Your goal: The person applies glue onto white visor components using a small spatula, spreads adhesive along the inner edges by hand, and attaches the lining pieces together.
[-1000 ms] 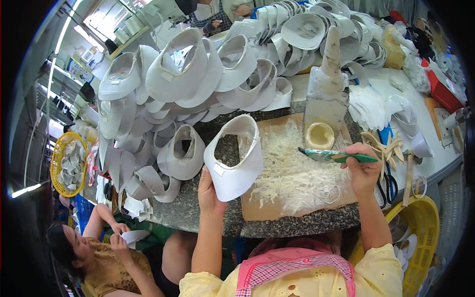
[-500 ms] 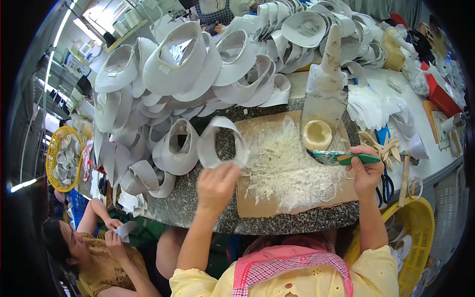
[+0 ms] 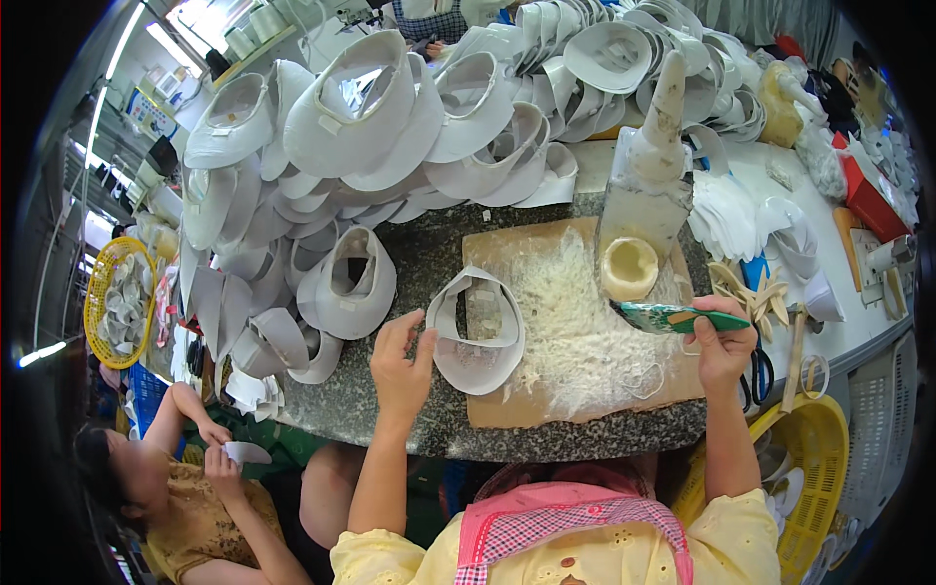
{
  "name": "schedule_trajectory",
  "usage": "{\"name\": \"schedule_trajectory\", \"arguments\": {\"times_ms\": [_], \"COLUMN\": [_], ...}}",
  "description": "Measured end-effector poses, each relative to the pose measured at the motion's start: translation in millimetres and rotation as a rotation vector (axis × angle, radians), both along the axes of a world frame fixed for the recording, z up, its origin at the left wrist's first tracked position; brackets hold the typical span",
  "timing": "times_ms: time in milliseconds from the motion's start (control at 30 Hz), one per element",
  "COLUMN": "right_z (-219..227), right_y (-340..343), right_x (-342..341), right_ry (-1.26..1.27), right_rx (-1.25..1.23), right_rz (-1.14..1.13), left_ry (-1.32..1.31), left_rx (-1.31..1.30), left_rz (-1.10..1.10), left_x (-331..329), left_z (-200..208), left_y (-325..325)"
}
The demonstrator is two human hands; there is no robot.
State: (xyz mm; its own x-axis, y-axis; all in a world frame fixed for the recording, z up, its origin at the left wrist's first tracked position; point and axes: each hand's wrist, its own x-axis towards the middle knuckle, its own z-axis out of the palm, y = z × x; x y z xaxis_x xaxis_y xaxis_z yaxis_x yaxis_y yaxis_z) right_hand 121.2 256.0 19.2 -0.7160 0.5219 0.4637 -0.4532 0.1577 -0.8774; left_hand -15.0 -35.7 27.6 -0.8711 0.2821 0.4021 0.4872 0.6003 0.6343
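Note:
My left hand (image 3: 400, 366) holds a white visor piece (image 3: 477, 331) by its left side, over the left edge of a glue-crusted brown board (image 3: 575, 331). My right hand (image 3: 723, 343) grips a green-handled brush (image 3: 673, 317), its tip pointing left just below a small round glue pot (image 3: 629, 268). The brush is apart from the visor. Another finished white visor (image 3: 349, 285) lies to the left of my left hand on the speckled stone tabletop (image 3: 419, 409).
A large heap of white visors (image 3: 361, 127) covers the far side of the table. A tall glue-coated bottle (image 3: 648, 185) stands behind the pot. Yellow baskets sit at left (image 3: 117, 302) and lower right (image 3: 819, 468). Another person (image 3: 185, 497) sits lower left, holding a white piece.
My left hand brought the visor piece from the left of the table onto the board's edge and turned it. My right hand with the brush has barely moved.

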Motion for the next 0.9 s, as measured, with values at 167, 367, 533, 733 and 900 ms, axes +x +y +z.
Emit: {"name": "schedule_trajectory", "arguments": {"times_ms": [167, 367, 533, 733, 900], "right_z": [2, 12, 3, 5, 2], "right_y": [-5, -10, 5, 8, 2], "right_x": [-2, -3, 14, 15, 12], "right_ry": [-0.057, -0.001, -0.049, -0.037, -0.066], "right_rx": [-0.021, -0.022, -0.021, -0.092, -0.065], "right_rz": [0.013, 0.022, -0.056, -0.100, -0.045], "left_ry": [0.059, 0.214, 0.172, 0.132, 0.213], "left_rx": [-0.037, -0.125, -0.123, -0.109, -0.135], "left_rz": [-0.006, -0.218, -0.313, -0.234, -0.246], "left_x": [-13, -30, -20, -9, -19], "left_z": [-3, 22, 14, 10, 26], "left_y": [-3, 32, 42, 28, 34]}}
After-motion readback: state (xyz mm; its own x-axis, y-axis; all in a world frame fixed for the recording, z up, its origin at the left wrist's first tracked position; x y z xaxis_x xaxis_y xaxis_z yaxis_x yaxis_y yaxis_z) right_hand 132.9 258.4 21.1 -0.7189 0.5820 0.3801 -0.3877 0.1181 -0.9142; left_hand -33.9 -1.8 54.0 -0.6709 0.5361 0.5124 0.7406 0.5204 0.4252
